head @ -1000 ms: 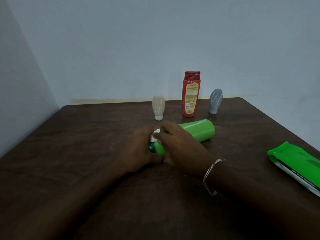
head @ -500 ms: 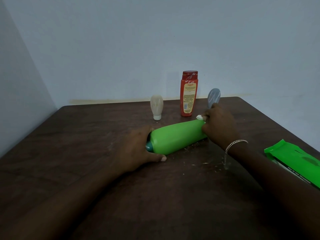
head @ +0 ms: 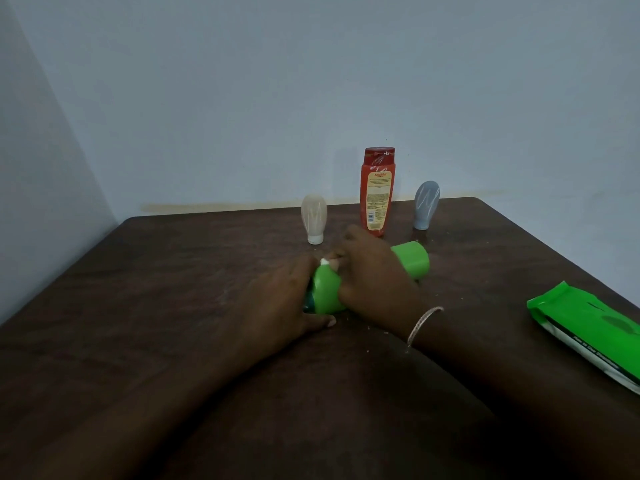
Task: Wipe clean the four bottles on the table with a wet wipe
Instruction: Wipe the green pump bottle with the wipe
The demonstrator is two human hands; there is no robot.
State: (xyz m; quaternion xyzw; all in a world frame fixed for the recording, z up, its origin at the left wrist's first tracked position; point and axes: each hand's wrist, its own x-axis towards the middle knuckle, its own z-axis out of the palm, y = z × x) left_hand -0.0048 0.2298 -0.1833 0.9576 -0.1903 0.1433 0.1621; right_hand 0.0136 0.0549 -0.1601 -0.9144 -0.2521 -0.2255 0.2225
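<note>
A green bottle (head: 412, 263) lies on its side on the dark wooden table (head: 173, 289). My left hand (head: 277, 303) grips its capped near end. My right hand (head: 374, 275) is wrapped over the bottle's middle and presses a white wet wipe (head: 325, 261) against it; only a small corner of the wipe shows. Behind stand a beige squeeze bottle (head: 313, 218) on its cap, a tall red bottle (head: 377, 190), and a grey squeeze bottle (head: 426, 204) on its cap.
A green wet wipe pack (head: 588, 327) lies at the table's right edge. Small crumbs dot the table near the green bottle. Walls close in behind and on the left.
My right hand has slid with the wipe from the bottle's far end back along its body toward my left hand. The left hand and the bottle stayed put.
</note>
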